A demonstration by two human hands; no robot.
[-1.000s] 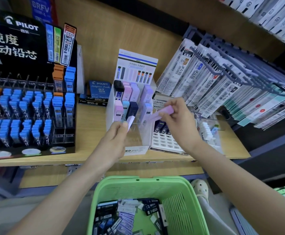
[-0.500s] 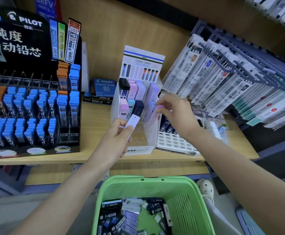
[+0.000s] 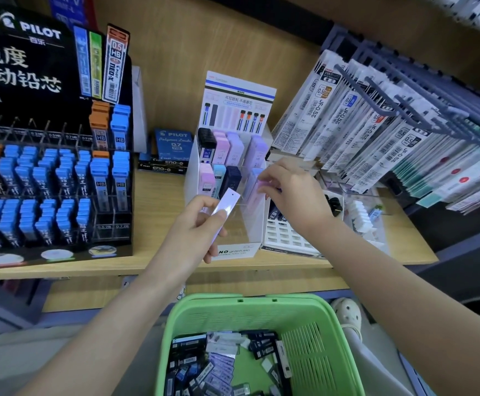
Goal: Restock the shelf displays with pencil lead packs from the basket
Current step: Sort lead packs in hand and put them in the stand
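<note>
Head cam: left hand [image 3: 194,234] is gripping a pale lilac lead pack [image 3: 225,207] btwn thumb and curled fingers. Pack is tilting w/ its top end up-right, small hole near that end, and is hovering just in front of the white Mono display stand [image 3: 234,247] at its clear front tier. Meanwhile right hand [image 3: 294,195] is pinching a second lilac pack [image 3: 261,184] w/ fingertips at the stand's right-side column, middle tier; pack is mostly hiding behind the fingers, so can't tell how far into the slot it's sitting. Stand's back tier is holding upright packs: black, pink, lilac, another lilac further right; middle tier is showing pink, light blue, dark navy. Stand is sitting on the wooden shelf [image 3: 158,218], near its front edge. Below the shelf, green basket [image 3: 241,303] is sitting btwn both forearms, carrying a loose pile of lead packs [image 3: 218,367], mostly black, some lilac/white. Left of the stand, blue Pilot boxes [image 3: 173,144] are sitting against the back panel, and further left a black Pilot display rack [image 3: 47,67] is holding rows of blue and orange lead tubes. Right of the stand, a white grid tray [image 3: 286,237] is lying flat, touching or just beside the stand, can't tell which. Refill packs [image 3: 376,124] are hanging on grey pegs at far right. Pale shoe [image 3: 347,312] is showing beside the basket.
</note>
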